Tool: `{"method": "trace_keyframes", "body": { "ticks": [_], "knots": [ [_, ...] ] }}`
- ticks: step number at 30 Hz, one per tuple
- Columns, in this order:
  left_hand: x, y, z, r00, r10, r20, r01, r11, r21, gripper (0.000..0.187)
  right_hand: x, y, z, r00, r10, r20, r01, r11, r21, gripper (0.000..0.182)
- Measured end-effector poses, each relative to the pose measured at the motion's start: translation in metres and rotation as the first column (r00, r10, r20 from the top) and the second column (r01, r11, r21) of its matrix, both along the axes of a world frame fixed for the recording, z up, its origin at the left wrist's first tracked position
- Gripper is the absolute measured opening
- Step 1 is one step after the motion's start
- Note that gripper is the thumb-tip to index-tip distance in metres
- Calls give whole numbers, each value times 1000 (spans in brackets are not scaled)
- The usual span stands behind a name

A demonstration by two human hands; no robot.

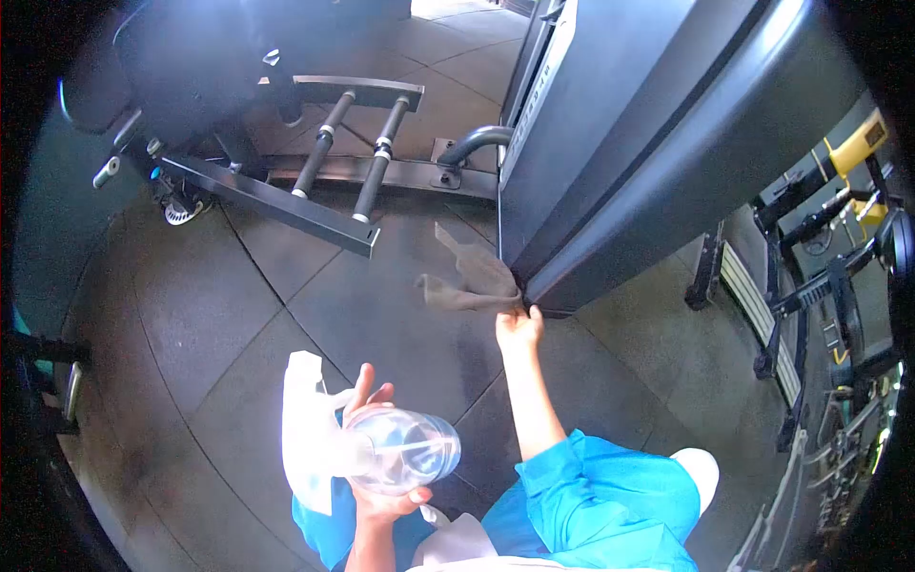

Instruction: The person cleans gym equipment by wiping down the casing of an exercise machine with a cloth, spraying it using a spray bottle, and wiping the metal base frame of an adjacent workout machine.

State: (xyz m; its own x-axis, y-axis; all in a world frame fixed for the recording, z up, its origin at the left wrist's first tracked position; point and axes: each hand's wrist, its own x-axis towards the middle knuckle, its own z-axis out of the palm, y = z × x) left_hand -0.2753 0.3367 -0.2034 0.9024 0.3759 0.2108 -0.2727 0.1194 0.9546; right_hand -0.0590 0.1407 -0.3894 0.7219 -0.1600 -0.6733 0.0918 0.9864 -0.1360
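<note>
Clamps a clear spray bottle [412, 453] by its neck in the left hand [376, 503], white trigger head to the left. Further off, holds a brownish cloth [474, 278] in the right hand [518, 328], beside a dark machine column's [639, 181] lower corner. Beyond, faces a metal frame [286, 205].

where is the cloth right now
In the head view, the cloth is in the right hand, at the bottom corner of the dark tower.
</note>
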Motion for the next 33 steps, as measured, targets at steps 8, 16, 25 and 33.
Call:
{"method": "trace_keyframes", "body": {
  "ticks": [8,16,25,33],
  "knots": [
    [17,0,-6,999,-5,-40,1,993,-115,105,-37,-11,228,878,305,369,-90,862,-500,9],
    [33,2,-17,997,-48,-58,42,995,-94,103,13,-23,380,766,442,468,408,-895,177,14],
    [39,3,-19,998,-28,-56,16,980,-200,103,38,-24,276,959,223,-176,284,-766,576,16],
    [22,13,-20,998,51,-27,-51,999,-16,101,52,-5,42,815,21,-579,425,-701,572,22]
  ]
}}
